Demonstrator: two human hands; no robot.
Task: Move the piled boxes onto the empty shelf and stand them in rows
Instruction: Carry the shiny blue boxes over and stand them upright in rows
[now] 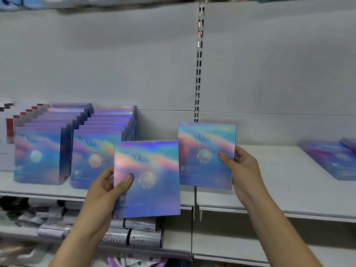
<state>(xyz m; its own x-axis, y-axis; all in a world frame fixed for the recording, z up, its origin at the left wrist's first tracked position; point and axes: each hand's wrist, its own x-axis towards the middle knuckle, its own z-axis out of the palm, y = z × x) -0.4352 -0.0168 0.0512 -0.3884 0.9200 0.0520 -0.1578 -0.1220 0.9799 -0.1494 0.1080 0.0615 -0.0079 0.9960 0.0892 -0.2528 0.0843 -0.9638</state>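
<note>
**Boxes (148, 180) in both hands, with a third row to begin**

The left hand (107, 191) pinches the nearer box (148, 199) at its left edge, with the thumb flat on the face and the fingers behind. The right hand (242, 170) pinches the farther box (207, 155) at its right edge in the same way. Both boxes are upright and face out, in the air over the front edge of the shelf (269, 180) near its middle.

To do this step well, I would set the nearer box down bottom edge first, just beside the second row (96, 151). Its face should be square to the shelf's front edge and level with the row fronts. The glossy faces probably slip, so hold the pinch until the base sits flat. The farther box can then stand directly behind it.

What the shelf holds:
- Toward its left end, the first row (40, 151) and the second row stand front to back.
- At the far left end are red-and-white packs (9, 128) — blurred, so their kind is unclear.
- At the right end, the pile (335, 160) lies flat.

The lower shelf (177, 247) holds wrapped packets (134, 236).
</note>
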